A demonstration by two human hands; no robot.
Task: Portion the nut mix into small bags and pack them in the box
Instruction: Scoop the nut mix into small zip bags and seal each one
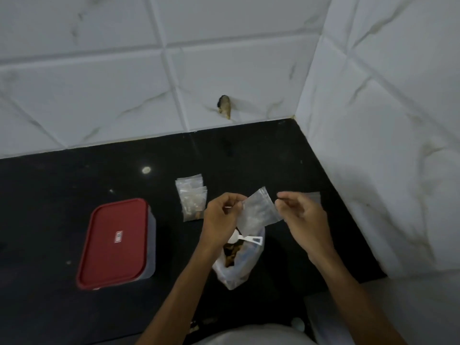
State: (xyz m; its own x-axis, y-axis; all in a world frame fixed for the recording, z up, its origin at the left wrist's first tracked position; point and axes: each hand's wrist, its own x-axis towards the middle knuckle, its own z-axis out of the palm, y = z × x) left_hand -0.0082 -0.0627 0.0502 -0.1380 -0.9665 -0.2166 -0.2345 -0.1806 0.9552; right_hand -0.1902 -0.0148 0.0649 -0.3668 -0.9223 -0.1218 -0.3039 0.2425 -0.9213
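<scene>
Small clear bag [258, 212]: held up in the air, tilted, frosted, looks empty. Left hand [221, 215] pinches its left edge; right hand [303, 217] pinches its right edge between thumb and forefinger. Directly beneath: open nut mix bag [232, 272] on the black table [49, 207], white scoop [246, 239] lying across its mouth. Filled small bags [191, 200] lie just beyond the left hand. Red-lidded box [117, 242] sits well left, lid on. Tiled wall [385, 145] is close on the right; bare table stretches left.
</scene>
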